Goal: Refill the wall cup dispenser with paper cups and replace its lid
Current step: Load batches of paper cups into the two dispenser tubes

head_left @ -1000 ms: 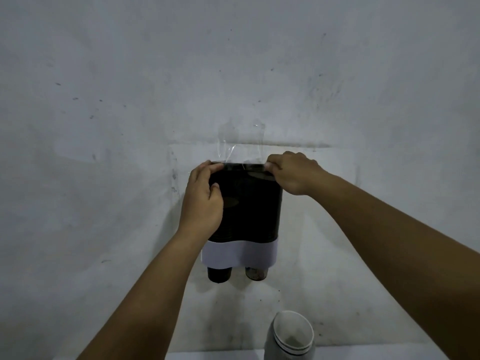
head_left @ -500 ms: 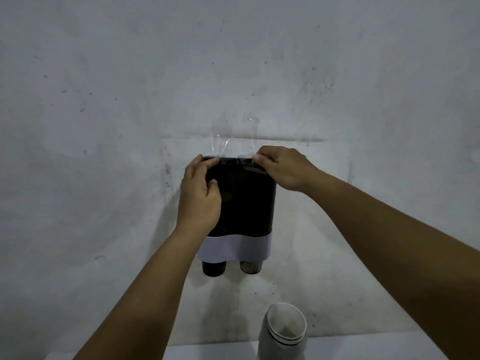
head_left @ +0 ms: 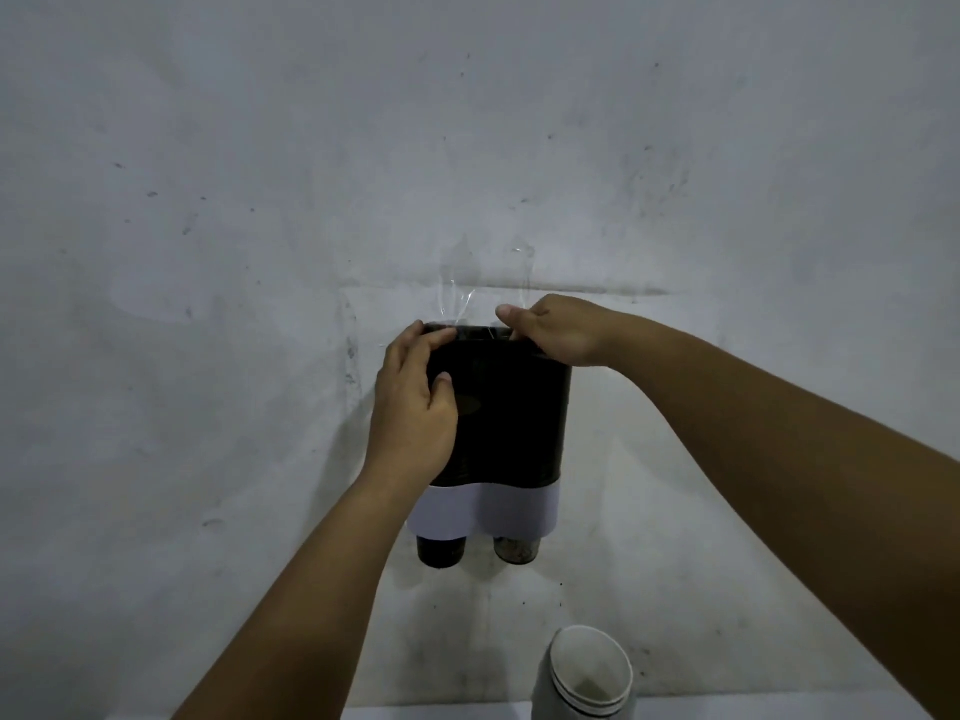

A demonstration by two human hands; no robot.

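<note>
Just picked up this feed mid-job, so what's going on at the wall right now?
A person is working at the top of the dark wall cup dispenser. The left hand grips its upper left corner, and the right hand grips the top edge at the right, where the lid sits. Cups poke out below. A stack of paper cups stands underneath.

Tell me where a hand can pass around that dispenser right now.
Free: bare wall left of the left hand, and the gap under the two cups above the stack of cups. Crowded: the dispenser top, where the right hand grips the rim.
</note>
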